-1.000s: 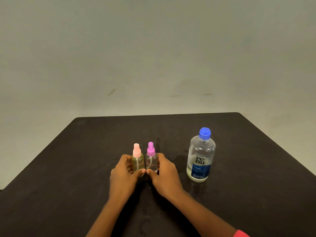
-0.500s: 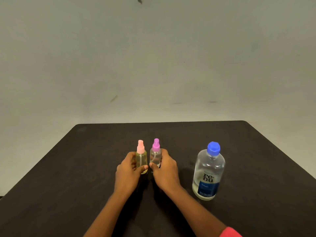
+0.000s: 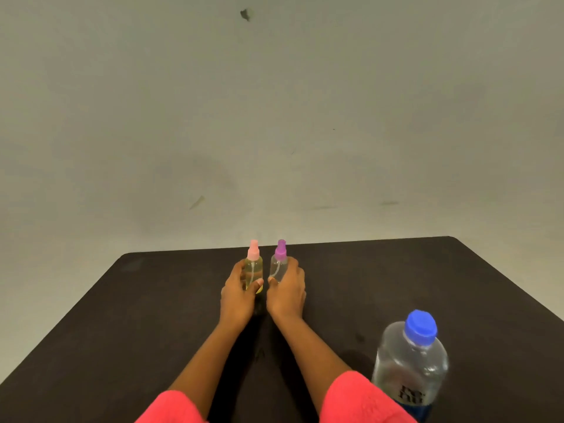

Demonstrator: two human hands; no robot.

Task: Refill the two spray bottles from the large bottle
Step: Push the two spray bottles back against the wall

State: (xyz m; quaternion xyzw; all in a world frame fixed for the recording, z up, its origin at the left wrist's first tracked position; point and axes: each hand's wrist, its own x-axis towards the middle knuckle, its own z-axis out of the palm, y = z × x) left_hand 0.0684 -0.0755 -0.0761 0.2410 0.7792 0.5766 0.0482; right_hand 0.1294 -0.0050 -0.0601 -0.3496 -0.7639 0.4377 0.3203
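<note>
Two small clear spray bottles stand upright side by side on the black table [image 3: 122, 331], far from me. The pink-capped spray bottle [image 3: 254, 268] holds yellowish liquid, and my left hand [image 3: 239, 293] grips its body. My right hand [image 3: 288, 290] grips the purple-capped spray bottle [image 3: 279, 264], which looks nearly colourless inside. Both caps are on. The large clear bottle [image 3: 410, 364] with a blue cap and a dark label stands at the near right, untouched, its base cut off by the frame's lower edge.
A plain grey wall [image 3: 274, 117] rises behind the table's far edge [image 3: 335, 242]. Red sleeves [image 3: 360, 398] cover both forearms at the bottom of the view.
Both hands have pushed the two spray bottles away from me toward the table's far edge. The large bottle stayed put and now appears much nearer the camera at the lower right.
</note>
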